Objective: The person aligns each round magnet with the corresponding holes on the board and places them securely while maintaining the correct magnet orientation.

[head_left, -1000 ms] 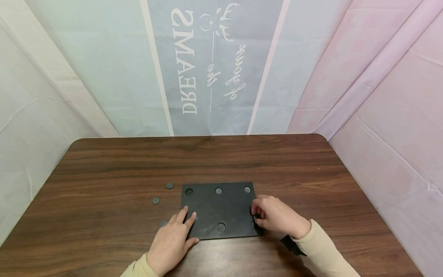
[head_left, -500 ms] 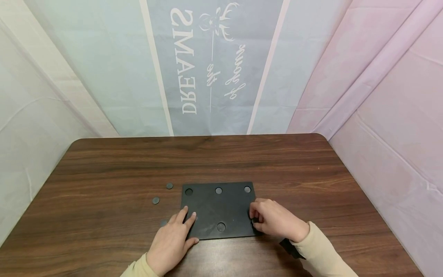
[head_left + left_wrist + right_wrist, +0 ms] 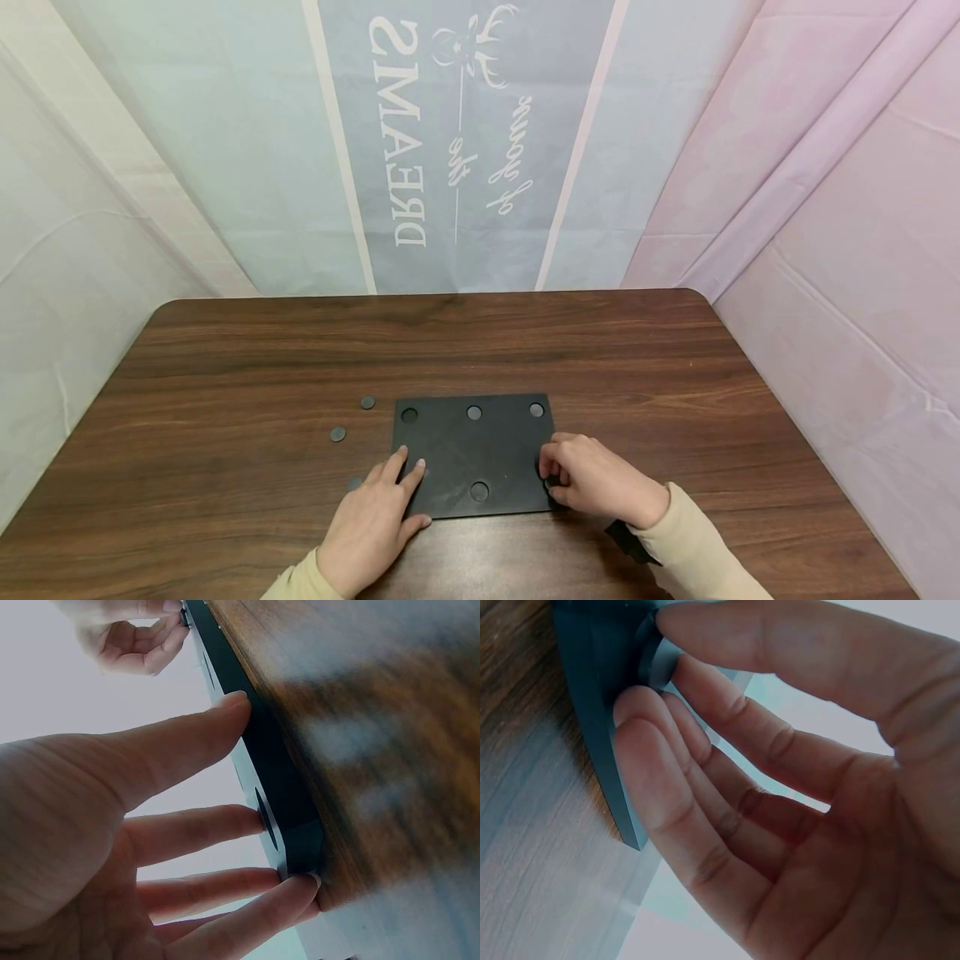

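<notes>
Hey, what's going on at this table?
A person's right hand pinches a small dark round disc at the near right corner of a black rectangular board with round recesses. The left hand touches its left side. Small grey round discs lie farther left on the brown wood-grain table, and the board's far left recess looks empty.

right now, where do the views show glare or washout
Head: soft glare on the table in front of the black board; left wrist: white washout behind the left hand, pale reflections on the table; right wrist: whitish washout beyond the right hand.
</notes>
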Demonstrator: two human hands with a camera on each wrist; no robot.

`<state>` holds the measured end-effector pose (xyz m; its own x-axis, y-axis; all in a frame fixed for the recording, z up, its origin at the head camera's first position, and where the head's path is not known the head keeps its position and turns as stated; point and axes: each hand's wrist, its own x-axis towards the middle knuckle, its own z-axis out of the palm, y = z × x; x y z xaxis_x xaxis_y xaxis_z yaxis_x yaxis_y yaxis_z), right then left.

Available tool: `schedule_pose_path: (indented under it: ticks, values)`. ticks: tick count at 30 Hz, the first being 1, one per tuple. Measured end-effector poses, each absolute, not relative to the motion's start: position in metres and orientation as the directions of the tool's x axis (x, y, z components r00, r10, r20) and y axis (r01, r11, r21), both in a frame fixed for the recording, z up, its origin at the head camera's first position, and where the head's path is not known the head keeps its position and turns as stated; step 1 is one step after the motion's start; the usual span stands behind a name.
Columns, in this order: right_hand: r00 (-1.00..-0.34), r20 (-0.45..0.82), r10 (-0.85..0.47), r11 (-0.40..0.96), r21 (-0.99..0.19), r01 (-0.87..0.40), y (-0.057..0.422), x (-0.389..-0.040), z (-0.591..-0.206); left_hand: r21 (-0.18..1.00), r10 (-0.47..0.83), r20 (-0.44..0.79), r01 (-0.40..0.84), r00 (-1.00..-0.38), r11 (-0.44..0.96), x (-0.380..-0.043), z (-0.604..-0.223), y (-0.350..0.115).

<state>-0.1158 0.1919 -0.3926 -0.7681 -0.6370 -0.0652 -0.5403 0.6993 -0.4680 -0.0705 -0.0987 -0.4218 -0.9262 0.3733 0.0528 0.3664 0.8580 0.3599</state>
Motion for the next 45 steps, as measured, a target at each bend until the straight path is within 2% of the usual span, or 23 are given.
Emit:
schedule_pose_path:
  ticks: [45]
  values:
    - [-0.769, -0.040, -0.638, 0.694, -0.461, -0.553, 0.1904, -0.1168, -0.3915, 0.367, 0.369, 0.061, 0.365, -0.927, 0.855, -0.0692, -0.4192, -0.0987]
